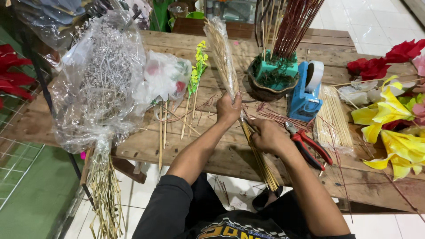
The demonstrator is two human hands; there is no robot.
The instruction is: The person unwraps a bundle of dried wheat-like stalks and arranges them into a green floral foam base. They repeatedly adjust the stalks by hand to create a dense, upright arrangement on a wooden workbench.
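– Both hands squeeze the dry grass bundle [228, 66]: left hand [228, 109] up high, right hand [267, 135] on the stems.
– Over the bench [186, 146]?
– Yes, near the red pliers [310, 146]. I'd hold tight and keep stems together.

Rough bare wooden table [186, 146], glossy plastic-wrapped dried stalks [223, 57], glossy blue plastic tape dispenser [301, 99].
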